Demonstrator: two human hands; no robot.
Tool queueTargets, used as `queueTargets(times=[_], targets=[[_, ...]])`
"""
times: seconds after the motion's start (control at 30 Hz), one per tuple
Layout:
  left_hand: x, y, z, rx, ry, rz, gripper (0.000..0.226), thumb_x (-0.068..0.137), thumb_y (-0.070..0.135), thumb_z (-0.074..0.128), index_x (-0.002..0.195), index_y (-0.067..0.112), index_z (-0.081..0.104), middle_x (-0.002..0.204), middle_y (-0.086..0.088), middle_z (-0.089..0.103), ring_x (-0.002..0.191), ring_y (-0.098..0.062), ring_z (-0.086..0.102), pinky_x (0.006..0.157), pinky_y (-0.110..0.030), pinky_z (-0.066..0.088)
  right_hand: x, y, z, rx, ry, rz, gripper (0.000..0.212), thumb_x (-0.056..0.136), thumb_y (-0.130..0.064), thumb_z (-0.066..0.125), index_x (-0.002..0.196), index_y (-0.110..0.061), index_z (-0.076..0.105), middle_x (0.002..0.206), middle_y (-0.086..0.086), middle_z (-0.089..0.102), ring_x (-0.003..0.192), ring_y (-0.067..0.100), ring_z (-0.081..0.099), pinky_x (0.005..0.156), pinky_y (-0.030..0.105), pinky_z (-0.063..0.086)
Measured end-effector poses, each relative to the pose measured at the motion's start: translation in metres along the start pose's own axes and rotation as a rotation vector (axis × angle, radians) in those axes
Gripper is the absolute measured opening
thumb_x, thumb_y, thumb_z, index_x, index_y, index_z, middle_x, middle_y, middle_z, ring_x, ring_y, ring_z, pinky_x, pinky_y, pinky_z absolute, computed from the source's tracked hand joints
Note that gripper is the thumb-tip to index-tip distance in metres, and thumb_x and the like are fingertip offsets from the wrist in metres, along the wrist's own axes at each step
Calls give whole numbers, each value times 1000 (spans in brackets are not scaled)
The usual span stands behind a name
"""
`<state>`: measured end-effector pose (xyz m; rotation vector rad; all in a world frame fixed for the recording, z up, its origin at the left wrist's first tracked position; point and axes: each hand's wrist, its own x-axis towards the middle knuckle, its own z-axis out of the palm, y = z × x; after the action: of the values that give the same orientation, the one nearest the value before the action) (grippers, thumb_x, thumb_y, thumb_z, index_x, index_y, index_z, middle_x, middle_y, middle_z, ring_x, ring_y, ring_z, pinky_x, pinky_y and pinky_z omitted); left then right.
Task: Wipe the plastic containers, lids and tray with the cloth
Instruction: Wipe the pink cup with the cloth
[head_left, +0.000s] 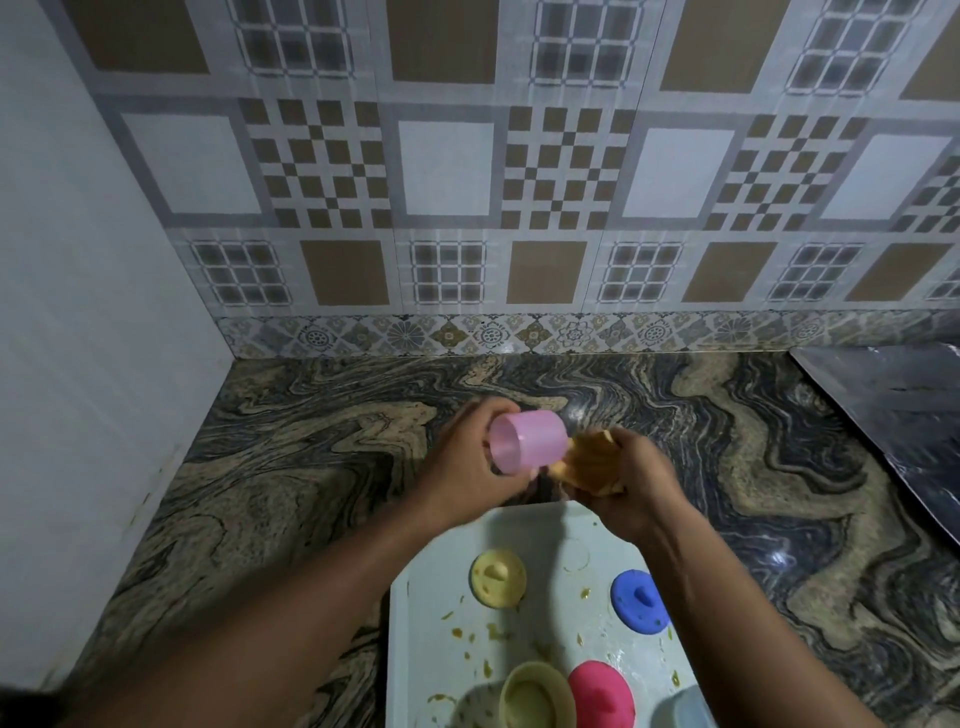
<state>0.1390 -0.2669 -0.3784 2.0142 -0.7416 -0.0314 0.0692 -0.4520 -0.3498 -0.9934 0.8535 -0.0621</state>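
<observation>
Left hand (470, 457): fingers clamped around the pink container (527, 440), held on its side above the counter (311, 457).
Right hand (631, 486): fingers closed on the cloth (745, 460), pressed against the container's base.
Tray (545, 530): near edge, stained, carrying lids.

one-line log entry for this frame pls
left hand: holds pink container | right hand: holds cloth at container base | tray: soiled, lids on it

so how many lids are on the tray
3 on the tray: a yellow lid at the far left, a blue lid at the right, a pink lid near. Arms may hide more.
</observation>
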Motion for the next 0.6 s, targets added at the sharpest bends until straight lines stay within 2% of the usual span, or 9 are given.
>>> queueTargets(times=[0.03,0.1,0.17,0.23,0.33,0.43,0.6], targets=[[5,1,-5,-125,-16,-132,61,64,35,87,115,35,53,116,9,59,98,-14,65,81,-46,60,4,-3,-7,73,2,38,35,101,-32,40,93,-10,66,111,20,69,83,34,68,76,45,54],[18,-3,-17,-235,-95,-270,57,66,31,88,110,31,53,113,4,62,97,-19,67,84,-47,58,8,-9,-19,193,-2,92,42,103,-37,34,112,-10,65,121,19,68,92,34,68,78,44,51],[32,-4,-29,-258,-182,-325,51,72,22,88,111,23,55,114,-1,64,99,-22,65,82,-40,57,8,-12,-26,252,-18,111,50,103,-42,33,129,-8,59,123,20,67,102,36,66,83,47,51],[44,-5,-34,-223,-230,-332,48,72,23,87,110,23,57,114,-3,64,100,-22,65,82,-37,57,6,-11,-27,280,-54,117,57,101,-47,34,134,-7,57,125,22,67,111,38,64,90,49,50],[52,-4,-34,90,-322,-258,58,69,35,84,120,32,57,121,1,61,106,-23,62,90,-45,56,4,-6,-27,321,-88,128,60,99,-52,37,132,-7,58,123,24,67,111,40,64,92,51,51],[51,-3,-23,438,-462,-128,70,74,32,81,137,30,51,128,-2,53,117,-22,52,97,-39,48,3,-1,-30,362,-104,146,61,99,-55,37,129,-7,60,122,26,67,111,42,64,93,53,51],[55,-6,-1,600,-619,-120,71,79,42,74,142,33,44,126,-2,48,122,-27,49,99,-46,48,10,8,-41,343,-143,165,55,96,-42,36,135,-11,60,128,24,65,120,48,58,96,52,50]])
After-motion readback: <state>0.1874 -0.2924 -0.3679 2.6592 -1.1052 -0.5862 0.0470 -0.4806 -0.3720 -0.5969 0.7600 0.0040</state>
